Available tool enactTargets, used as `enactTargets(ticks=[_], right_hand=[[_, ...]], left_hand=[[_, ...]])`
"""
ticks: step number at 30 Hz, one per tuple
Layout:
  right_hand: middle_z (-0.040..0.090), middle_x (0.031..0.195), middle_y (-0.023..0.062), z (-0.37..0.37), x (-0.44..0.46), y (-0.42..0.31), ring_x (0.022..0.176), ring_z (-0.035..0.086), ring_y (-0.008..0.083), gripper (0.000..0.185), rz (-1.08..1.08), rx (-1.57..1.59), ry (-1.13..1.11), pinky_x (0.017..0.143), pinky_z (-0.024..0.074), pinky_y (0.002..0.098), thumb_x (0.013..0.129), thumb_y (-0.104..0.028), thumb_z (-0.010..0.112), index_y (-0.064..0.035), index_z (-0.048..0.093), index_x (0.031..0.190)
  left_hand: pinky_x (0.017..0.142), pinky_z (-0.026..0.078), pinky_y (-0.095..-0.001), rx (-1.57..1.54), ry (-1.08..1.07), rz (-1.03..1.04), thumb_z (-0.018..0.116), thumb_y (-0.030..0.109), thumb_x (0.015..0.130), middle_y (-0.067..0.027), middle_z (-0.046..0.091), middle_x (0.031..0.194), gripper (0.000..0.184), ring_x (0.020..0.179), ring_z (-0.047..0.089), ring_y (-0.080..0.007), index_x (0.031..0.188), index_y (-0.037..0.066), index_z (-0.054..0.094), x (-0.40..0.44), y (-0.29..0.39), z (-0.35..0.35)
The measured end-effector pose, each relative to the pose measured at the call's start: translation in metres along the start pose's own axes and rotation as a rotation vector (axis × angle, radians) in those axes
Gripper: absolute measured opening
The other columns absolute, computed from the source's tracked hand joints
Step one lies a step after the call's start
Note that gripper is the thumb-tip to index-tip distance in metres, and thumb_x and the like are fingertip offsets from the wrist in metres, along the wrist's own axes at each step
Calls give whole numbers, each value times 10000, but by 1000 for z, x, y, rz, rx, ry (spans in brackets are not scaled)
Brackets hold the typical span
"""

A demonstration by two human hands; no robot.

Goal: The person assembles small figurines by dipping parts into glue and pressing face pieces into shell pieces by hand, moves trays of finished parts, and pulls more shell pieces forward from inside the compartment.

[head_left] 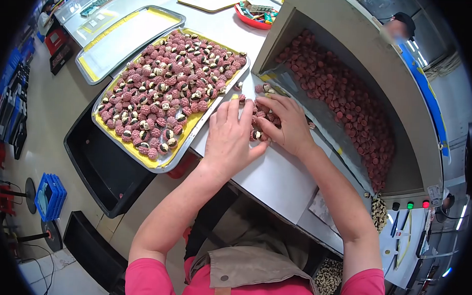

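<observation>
Small pink bumpy pieces with cream and dark parts (256,134) lie on the white table between my hands. My left hand (229,134) rests at their left side, fingers stretched forward beside the tray edge. From the right, my right hand (286,123) curves over the pieces, its fingers bent and touching some; what its fingertips hold, if anything, is hidden. A metal tray with yellow lining (181,145) at the left bears many similar pink pieces (160,87). Further pieces (266,88) lie beyond my right fingertips.
A large metal bin (409,174) of pink pieces (342,94) stands at the right. Another tray (93,75) and a red bowl (253,23) are farther back. A black crate (102,169) sits below left. A person (401,28) is behind the bin.
</observation>
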State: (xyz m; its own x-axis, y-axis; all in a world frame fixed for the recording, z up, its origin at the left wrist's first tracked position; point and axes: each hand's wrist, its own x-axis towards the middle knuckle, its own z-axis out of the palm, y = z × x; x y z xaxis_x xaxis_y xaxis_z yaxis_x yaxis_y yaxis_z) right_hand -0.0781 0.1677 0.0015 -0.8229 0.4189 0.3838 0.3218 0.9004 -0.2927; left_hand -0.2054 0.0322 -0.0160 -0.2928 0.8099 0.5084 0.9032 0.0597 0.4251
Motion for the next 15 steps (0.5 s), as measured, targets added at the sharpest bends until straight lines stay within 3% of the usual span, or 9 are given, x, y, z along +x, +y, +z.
enactTargets(ticks=[6,9,12,15], right_hand=[[570,1219,92,2,-17,1,1141,530,295,381,42,43,61,966,388,428,839,-311,666,-159,633,1186],[576,1192,105,3,-23,-9,1113,540,316,312,66,-72,141,943,410,432,856,-250,648,-131,637,1145],[596,1141,119,6,-18,-8,1059,567,333,258,85,-21,195,898,449,433,867,-203,635,-109,638,1106],[612,1083,129,5,-7,-6,1001,587,340,226,33,-89,237,855,483,425,868,-175,631,-93,634,1078]], left_hand=[[1024,338,-465,-150,-74,70,727,331,658,-175,491,1250,750,1212,427,-330,1281,-2,477,16,-11,9],[981,391,-459,-137,-90,73,720,302,668,-176,500,1238,679,1156,473,-340,1249,20,511,16,-7,7],[864,488,-427,-193,-60,127,702,276,665,-186,525,1182,512,1048,540,-336,1078,13,552,21,-4,13],[809,534,-426,-134,-14,131,694,252,690,-174,536,1175,496,997,584,-347,1113,31,556,28,-3,20]])
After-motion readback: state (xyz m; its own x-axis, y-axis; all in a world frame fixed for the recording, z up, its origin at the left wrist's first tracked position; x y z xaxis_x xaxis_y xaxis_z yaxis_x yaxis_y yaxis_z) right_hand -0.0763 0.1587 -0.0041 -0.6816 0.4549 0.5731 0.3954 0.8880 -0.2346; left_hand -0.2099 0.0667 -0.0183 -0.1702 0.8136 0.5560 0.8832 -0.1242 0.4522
